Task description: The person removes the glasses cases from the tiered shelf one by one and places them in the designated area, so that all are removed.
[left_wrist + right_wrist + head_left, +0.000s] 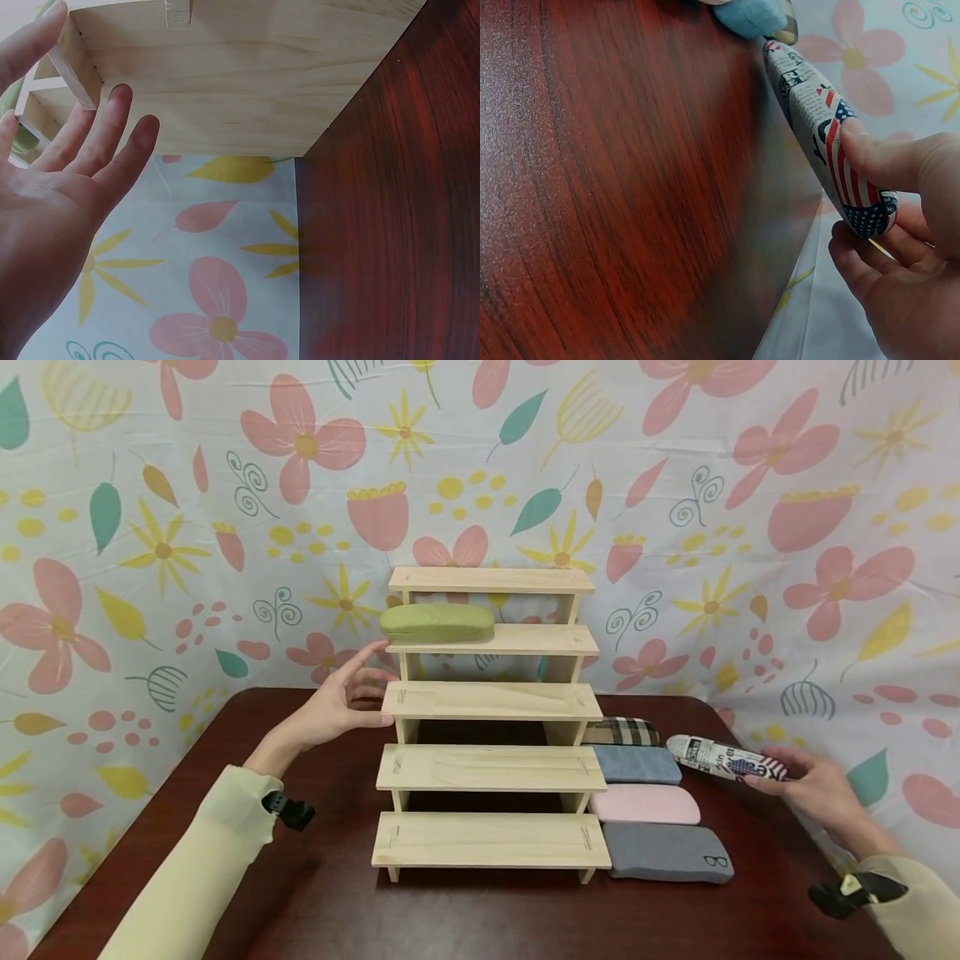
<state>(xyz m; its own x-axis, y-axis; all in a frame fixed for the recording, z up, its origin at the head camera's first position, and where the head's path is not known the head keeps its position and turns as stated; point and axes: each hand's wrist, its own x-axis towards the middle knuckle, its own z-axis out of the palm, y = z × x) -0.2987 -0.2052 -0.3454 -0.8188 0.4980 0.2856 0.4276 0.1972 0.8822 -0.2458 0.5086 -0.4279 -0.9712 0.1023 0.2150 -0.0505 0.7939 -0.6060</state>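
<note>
Nearest the head camera, a grey case [667,853] with a small glasses logo lies on the dark wood table [300,902], beside a pink [645,804], a blue [637,764] and a plaid case [621,732]. Right hand [813,787] pinches a printed case [723,758] between thumb and fingers at the table's right edge; its newsprint lettering is too small to read, perhaps English, with a stars-and-stripes patch. Left hand [337,703], fingers straight, holds nothing and touches the stepped rack [487,768]. A green case [437,622] sits on its second shelf. Floral cloth [750,485] hangs behind.
</note>
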